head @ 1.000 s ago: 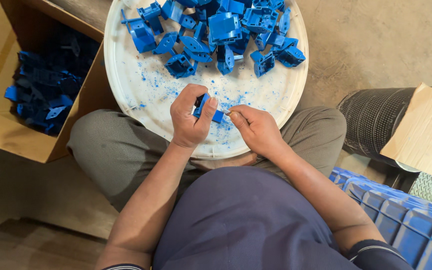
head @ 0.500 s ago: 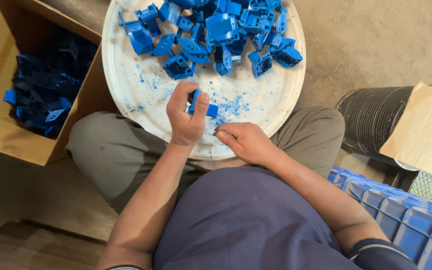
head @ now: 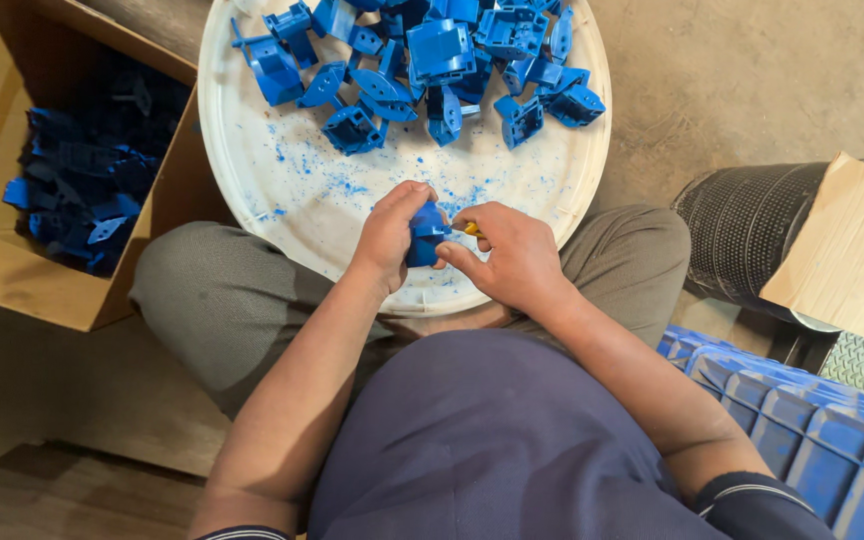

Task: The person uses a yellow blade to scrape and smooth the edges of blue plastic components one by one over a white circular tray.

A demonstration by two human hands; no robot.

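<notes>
Head view: the left hand (head: 389,232) pinches a blue part (head: 424,234) over the near edge of a white tray (head: 292,190) on the lap. The right hand (head: 509,255) pinches a small yellow tool (head: 467,228) against it. More parts (head: 432,55) pile at the tray's far side; a box (head: 72,190) lies left.

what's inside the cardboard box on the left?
The cardboard box holds a heap of blue plastic parts, loosely piled, partly in shadow. The parts cover its bottom, and a flap hides its upper corner.
</notes>
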